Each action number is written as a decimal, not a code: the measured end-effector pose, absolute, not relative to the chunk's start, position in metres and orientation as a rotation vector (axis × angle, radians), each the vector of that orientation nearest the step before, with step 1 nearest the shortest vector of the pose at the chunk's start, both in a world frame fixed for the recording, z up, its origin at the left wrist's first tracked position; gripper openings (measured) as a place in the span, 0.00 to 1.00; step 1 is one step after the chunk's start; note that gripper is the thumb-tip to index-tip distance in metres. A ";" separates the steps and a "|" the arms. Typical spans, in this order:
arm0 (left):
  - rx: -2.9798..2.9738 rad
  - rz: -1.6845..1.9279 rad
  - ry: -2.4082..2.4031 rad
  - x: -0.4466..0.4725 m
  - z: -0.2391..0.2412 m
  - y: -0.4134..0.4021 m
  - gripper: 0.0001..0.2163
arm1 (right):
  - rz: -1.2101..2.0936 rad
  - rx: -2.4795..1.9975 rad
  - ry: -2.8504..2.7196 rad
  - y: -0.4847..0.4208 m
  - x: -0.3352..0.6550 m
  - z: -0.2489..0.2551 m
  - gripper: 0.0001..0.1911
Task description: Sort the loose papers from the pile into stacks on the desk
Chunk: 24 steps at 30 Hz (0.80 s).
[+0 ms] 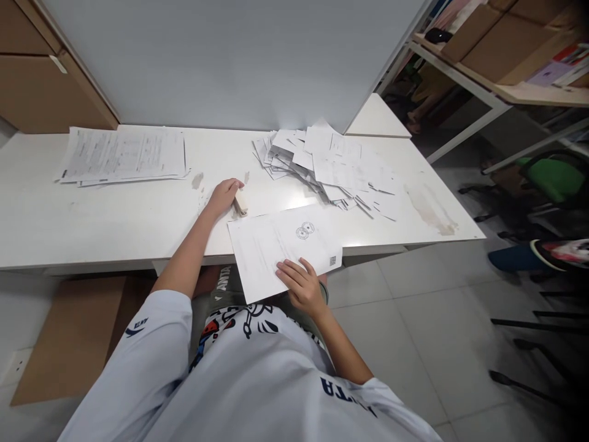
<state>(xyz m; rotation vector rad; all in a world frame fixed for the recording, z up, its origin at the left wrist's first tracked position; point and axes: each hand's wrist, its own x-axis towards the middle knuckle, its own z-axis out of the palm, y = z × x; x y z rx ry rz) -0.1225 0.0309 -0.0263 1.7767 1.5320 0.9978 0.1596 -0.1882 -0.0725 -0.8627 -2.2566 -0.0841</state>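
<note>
It was an office or storeroom: a white desk (115, 215) with stacked printed forms (124, 153) at centre, metal shelving (483, 92) holding cardboard boxes (506, 43) at upper right.

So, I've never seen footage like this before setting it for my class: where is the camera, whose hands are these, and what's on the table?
No machine here: a person works with bare hands. The single picture comes from a camera worn on that person's head, looking down. On the white table lie a tidy stack of printed sheets at left and a loose heap of white papers at right. The left hand rests against a small beige stapler-like object; whether it grips it is unclear. The right hand lies flat on a white printed sheet with a round stamp, which overhangs the table's near edge.
</note>
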 end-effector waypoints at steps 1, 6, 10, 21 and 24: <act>1.779 0.998 1.527 -0.123 -0.027 0.032 0.16 | -0.086 -0.860 -2.254 -0.186 0.159 -0.072 0.28; 1.812 0.986 1.513 -0.125 -0.030 0.035 0.17 | -0.132 -0.840 -2.256 -0.170 0.155 -0.077 0.26; 1.805 0.981 1.525 -0.125 -0.029 0.034 0.17 | -0.171 -0.874 -2.328 -0.164 0.152 -0.084 0.25; 1.760 1.030 1.511 -0.122 -0.028 0.031 0.15 | -0.149 -0.949 -2.060 -0.180 0.156 -0.108 0.27; 1.753 1.030 1.512 -0.121 -0.026 0.030 0.15 | -0.172 -0.946 -2.009 -0.179 0.153 -0.111 0.27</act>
